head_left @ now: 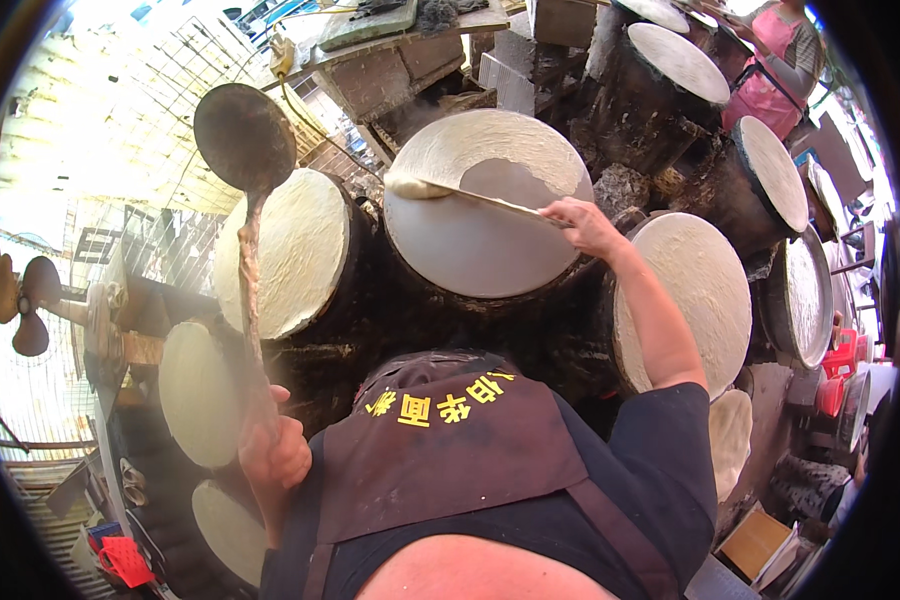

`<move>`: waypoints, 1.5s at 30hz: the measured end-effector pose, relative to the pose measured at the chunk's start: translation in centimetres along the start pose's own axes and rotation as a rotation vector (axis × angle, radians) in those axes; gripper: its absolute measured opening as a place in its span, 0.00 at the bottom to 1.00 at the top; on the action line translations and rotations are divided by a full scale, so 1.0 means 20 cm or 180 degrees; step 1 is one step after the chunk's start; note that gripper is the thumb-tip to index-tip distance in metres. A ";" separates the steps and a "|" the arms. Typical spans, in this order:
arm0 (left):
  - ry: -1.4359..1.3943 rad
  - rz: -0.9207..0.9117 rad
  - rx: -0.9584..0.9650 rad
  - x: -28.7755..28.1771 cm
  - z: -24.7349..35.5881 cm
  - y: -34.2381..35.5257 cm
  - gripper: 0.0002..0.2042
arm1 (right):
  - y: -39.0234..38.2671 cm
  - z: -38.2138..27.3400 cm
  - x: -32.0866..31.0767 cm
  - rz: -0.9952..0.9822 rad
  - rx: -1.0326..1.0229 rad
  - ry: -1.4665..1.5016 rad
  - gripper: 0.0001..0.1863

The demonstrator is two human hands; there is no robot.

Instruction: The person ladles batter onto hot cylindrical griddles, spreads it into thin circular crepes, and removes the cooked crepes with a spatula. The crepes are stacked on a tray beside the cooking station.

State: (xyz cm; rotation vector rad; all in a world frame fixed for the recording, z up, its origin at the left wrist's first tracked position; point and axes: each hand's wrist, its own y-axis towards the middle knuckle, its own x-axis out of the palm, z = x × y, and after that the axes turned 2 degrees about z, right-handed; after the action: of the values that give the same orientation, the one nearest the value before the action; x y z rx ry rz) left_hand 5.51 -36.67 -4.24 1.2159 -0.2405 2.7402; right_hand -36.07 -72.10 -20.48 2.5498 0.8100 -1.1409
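Note:
My left hand is closed around the long handle of a dark, round ladle, which sticks up at the left with batter smeared down its handle. In my right hand is a thin, long spreader. It lies across the middle round griddle, touching its surface. A thick lump of pale batter sits at the spreader's left end. Batter covers the far part of this griddle in a curved band, while its near part and an inner patch show bare grey.
Batter-covered griddles stand close on the left and right, with several more around. A fan is at the far left. Beyond the griddles on the right stands another person in a pink apron. A cluttered wooden bench is at the back.

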 end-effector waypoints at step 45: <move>-0.0065 0.0549 -0.0222 0.02 0.02 0.00 0.26 | -0.81 -0.47 0.32 0.0897 0.1022 0.2120 0.29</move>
State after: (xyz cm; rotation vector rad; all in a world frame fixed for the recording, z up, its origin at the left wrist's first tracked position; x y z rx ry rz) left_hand 5.47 -36.71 -3.68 1.2606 -0.4597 2.8370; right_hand -36.13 -52.38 -18.64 3.2329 0.3691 -0.3419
